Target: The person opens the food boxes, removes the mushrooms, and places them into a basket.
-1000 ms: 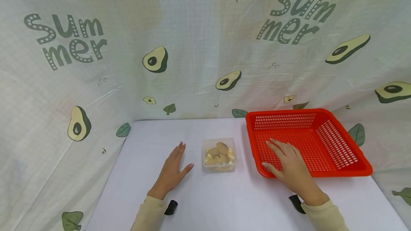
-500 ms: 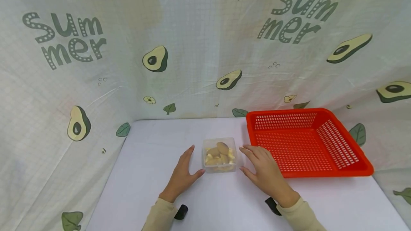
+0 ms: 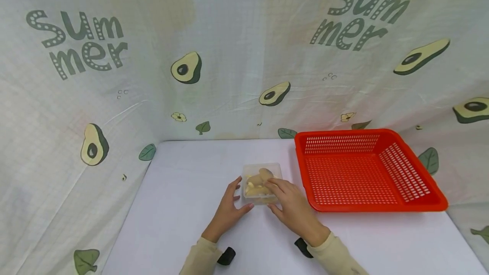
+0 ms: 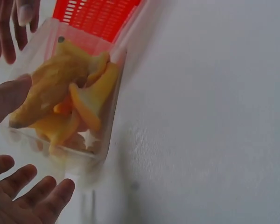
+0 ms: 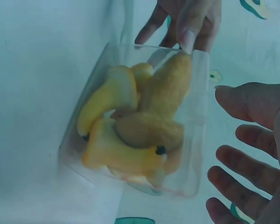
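Note:
A clear plastic box [image 3: 251,168] stands on the white table, holding several small yellow toy bananas [image 5: 109,95] and brown potato-like pieces [image 5: 167,84]. At its left side is my left hand [image 3: 226,214], thumb and fingers spread; the left wrist view shows its fingertips close to the box wall. My right hand [image 3: 297,209] is at the box's right side, and from the head view its fingers overlap the near right corner. In the right wrist view those fingers [image 5: 245,175] are spread, with a gap to the box wall. Neither hand visibly grips anything.
A red perforated plastic basket [image 3: 355,177] stands to the right of the box, with nothing seen in it. A cloth with avocado prints [image 3: 225,54] hangs behind the white table [image 3: 183,173] and at its sides.
My right hand has moved left from over the red basket to the box's right side. My left hand has shifted right, close to the box. The box and basket have stayed put.

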{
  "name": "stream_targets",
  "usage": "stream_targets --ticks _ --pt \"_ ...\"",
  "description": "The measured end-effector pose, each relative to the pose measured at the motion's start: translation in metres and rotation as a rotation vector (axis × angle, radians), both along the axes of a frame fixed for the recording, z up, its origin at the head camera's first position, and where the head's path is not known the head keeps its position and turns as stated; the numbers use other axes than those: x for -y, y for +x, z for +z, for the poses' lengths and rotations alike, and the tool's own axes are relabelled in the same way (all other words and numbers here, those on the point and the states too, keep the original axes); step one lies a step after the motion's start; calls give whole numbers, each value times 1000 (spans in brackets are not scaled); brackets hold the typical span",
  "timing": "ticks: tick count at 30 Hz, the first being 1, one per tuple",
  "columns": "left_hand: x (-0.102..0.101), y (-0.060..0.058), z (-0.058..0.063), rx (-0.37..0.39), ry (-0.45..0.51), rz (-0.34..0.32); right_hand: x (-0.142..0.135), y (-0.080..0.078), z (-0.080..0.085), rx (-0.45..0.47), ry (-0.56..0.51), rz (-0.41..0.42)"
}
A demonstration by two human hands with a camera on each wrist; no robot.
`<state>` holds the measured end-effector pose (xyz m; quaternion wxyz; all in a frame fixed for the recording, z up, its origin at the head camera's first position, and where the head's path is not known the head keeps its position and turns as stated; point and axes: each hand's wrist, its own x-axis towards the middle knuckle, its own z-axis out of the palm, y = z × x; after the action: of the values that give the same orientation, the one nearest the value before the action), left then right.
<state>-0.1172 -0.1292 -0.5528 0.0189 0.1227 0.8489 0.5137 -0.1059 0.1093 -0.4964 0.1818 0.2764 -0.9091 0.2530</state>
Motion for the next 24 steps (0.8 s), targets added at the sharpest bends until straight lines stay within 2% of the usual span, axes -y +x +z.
stream_targets --ticks 6,13,19,24 --pt "-6 0 -6 6 72 9 7 -6 -12 -24 -31 -14" --pt "-12 -2 -10 -10 108 36 11 -13 -23 -71 -46 -22" --pt "-16 -2 -12 -2 143 66 13 -17 -27 -124 -55 -16" --pt "-17 -4 -16 -19 151 85 14 -18 -27 -119 -31 -20"
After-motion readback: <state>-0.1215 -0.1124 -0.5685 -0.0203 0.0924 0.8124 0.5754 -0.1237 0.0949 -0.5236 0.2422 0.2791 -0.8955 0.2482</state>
